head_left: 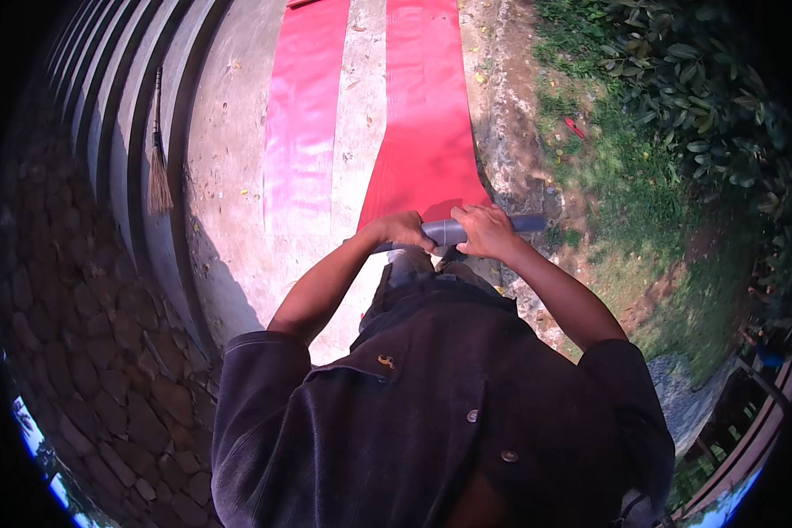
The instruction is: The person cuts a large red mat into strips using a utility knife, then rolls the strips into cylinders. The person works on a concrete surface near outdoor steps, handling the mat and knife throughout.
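Observation:
A long red mat runs from the far edge toward me, its near end rising to a roll with a grey underside in front of my waist. My left hand is closed round the left part of this roll. Closer to the roll's right end, my right hand grips it from above, fingers bent over the top. The mat widens and slants where it nears my hands. Left of it, a second, pinkish-red mat lies flat on the concrete, apart from the first.
Concrete steps climb at the left, with a stick broom leaning on them. A stone wall stands nearer left. Grass and a leafy bush border the right. A small red object lies on the grass.

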The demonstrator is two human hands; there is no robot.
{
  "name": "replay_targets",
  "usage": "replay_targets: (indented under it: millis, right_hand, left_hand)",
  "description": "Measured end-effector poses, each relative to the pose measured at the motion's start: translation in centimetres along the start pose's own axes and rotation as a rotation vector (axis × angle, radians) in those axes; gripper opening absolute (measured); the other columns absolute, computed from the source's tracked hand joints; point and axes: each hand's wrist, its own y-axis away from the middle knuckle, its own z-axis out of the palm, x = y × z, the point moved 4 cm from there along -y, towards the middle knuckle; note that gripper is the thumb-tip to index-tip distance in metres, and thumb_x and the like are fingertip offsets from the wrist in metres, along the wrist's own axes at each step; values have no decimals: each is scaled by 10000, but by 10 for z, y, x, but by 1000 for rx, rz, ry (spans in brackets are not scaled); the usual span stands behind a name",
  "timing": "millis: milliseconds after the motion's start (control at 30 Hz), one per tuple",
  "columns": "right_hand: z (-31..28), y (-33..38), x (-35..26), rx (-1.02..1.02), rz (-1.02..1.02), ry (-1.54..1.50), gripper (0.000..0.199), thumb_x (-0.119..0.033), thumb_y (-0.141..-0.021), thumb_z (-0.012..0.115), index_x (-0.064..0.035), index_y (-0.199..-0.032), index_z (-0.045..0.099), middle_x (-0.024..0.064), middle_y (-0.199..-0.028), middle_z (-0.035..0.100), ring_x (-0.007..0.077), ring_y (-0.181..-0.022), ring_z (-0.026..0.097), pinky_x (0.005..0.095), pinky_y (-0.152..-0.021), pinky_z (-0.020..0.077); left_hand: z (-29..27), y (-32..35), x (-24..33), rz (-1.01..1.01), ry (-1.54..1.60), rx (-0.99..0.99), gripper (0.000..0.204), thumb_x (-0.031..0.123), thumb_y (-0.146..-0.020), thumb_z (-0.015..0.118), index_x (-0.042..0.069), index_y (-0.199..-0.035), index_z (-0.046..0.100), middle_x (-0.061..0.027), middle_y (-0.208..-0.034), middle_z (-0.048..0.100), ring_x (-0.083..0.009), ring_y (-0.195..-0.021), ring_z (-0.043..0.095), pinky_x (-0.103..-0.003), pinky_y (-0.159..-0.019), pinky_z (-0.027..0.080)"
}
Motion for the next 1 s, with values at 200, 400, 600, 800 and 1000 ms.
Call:
replay_targets:
  millis: [200,400,600,800,1000]
  right_hand:
    - [34,-6,39,-261,37,-331,467,-279,-692,819,-60,-1099,756,160,-989,763,333,-943,747,469,-859,562]
    - [36,-5,39,-441,-15,-433,389,-280,-700,838,-11,-963,738,226,-947,759,370,-854,753,458,-752,562]
    - [10,37,24,-57,23,-190,407,-298,-665,846,-22,-944,737,181,-976,754,397,-898,754,486,-788,573]
    - [30,13,25,-593,87,-559,447,-234,-641,829,-40,-1043,805,109,-977,794,266,-906,756,437,-778,569]
    - [49,18,35,478,-121,78,325,-170,-575,773,-45,-874,774,123,-865,760,316,-908,766,449,-732,563]
  left_hand:
    - [6,23,42,117,-555,351,768,551,-783,886,24,-1275,619,-178,-1005,769,-349,-985,760,-478,-834,579]
    - [25,25,48,18,-583,303,529,385,-809,799,45,-1202,701,-173,-1028,787,-345,-1024,766,-471,-860,591]
    - [19,8,54,287,-124,142,538,375,-795,846,54,-1204,707,-224,-998,768,-396,-1030,745,-509,-852,577]
    - [55,5,17,85,-826,569,309,309,-919,697,151,-1163,593,-122,-920,766,-355,-865,787,-502,-738,626]
    - [15,-25,13,70,60,-1,659,416,-731,985,26,-1184,707,-74,-1017,754,-201,-941,706,-388,-848,552]
